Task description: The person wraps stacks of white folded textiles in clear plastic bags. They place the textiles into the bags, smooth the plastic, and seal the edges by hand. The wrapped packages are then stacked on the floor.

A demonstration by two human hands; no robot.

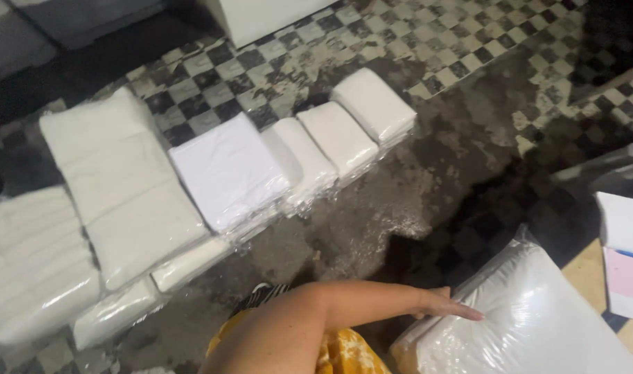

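My left hand [446,305] reaches across to the right over my yellow-clothed lap [344,353]. Its fingers are stretched out flat and held together. The fingertips rest on the near top edge of a large white bundle wrapped in clear plastic [531,318] at the bottom right. The hand grips nothing. My right hand is out of sight.
Flat white plastic-wrapped packs lie in a row on the worn checkered floor [427,34]: a big one [122,187], a square one [226,170], three small ones [340,135]. A white stack [32,263] sits far left. White and pink sheets [625,263] lie at the right edge.
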